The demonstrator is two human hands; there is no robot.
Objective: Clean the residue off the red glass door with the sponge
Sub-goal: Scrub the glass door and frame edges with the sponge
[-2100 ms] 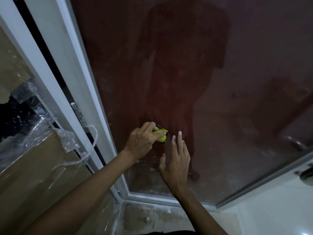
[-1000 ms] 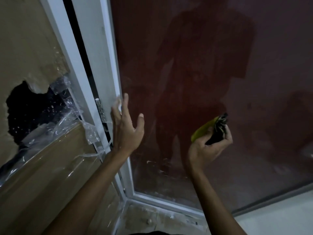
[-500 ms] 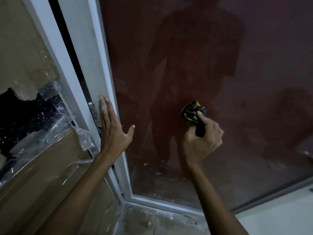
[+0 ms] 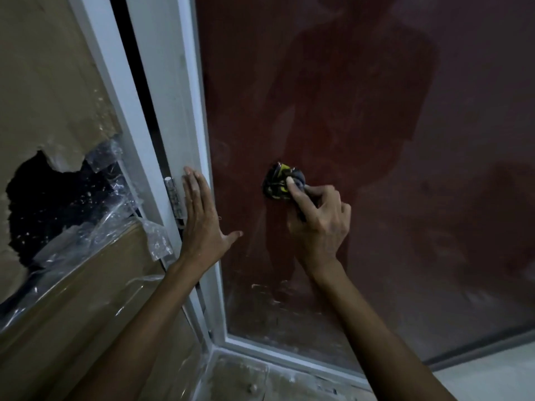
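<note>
The red glass door [image 4: 362, 117] fills the upper right, dark and reflective, with pale smears of residue [image 4: 269, 302] low down near its bottom frame. A yellow and dark sponge [image 4: 279, 182] is pressed against the glass at mid height. My right hand [image 4: 318, 224] grips it, fingers curled round its lower part with one fingertip on top. My left hand [image 4: 201, 221] lies flat with straight fingers on the white door frame [image 4: 185, 91], thumb spread onto the glass edge.
A metal hinge [image 4: 174, 198] sits just left of my left hand. Torn clear plastic film [image 4: 115, 215] hangs over a brown board [image 4: 72, 299] at left, beside a jagged dark hole [image 4: 49, 198]. Dusty floor [image 4: 260, 380] lies below the bottom frame.
The sponge passed from my left hand to my right. My left hand moved onto the door frame and now lies flat there. My right hand carried the sponge up and left onto the glass.
</note>
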